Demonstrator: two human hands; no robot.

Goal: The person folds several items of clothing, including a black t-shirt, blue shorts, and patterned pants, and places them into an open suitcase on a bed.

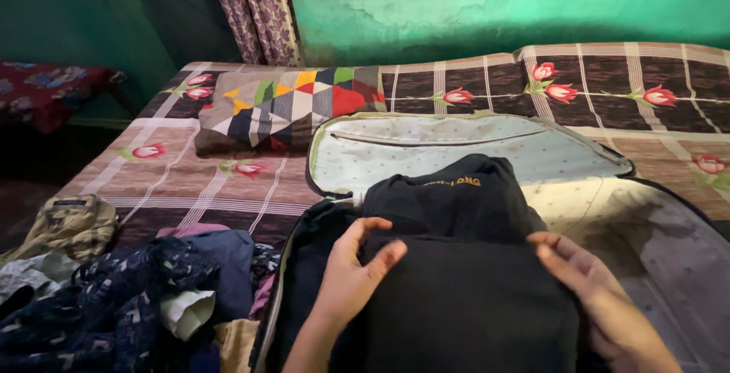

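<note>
The black folded garment [464,266], soft matte cloth, lies at lower centre in one open suitcase [654,244], with the left hand [351,270] and right hand [589,282] pressed flat on it, fingers spread, gripping nothing. The pale dotted lid lining [426,149] lies behind; one geometric-patterned pillow [285,111] sits upper left on the checked bedsheet [190,183], one heap of crumpled clothes [114,297] lower left.

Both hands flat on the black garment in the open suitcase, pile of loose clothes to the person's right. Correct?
Not quite. The head view shows the pile of loose clothes on the person's left, not right. The rest holds: left hand and right hand rest on the black garment in the open suitcase.
</note>
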